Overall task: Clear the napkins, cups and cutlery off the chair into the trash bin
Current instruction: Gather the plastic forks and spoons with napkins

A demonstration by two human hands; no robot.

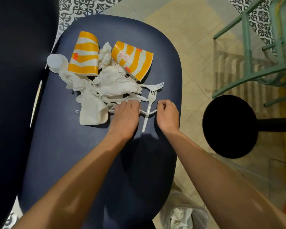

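You are picking up cutlery on the chair (pixel 64 154): your left hand (pixel 126 114) and right hand (pixel 168 113) each pinch an end of a bent white stick (pixel 153 111) lying over a fork (pixel 151 98), so lift it and drop it in the trash bin (pixel 196 217) near you

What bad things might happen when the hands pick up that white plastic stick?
1. The thin utensil, held by the left hand and right hand, crosses a fork; lifting it may flick that fork off the chair edge nearby.
2. The striped cups lie on their sides against the napkins; tugging the pile might roll them onto the floor.
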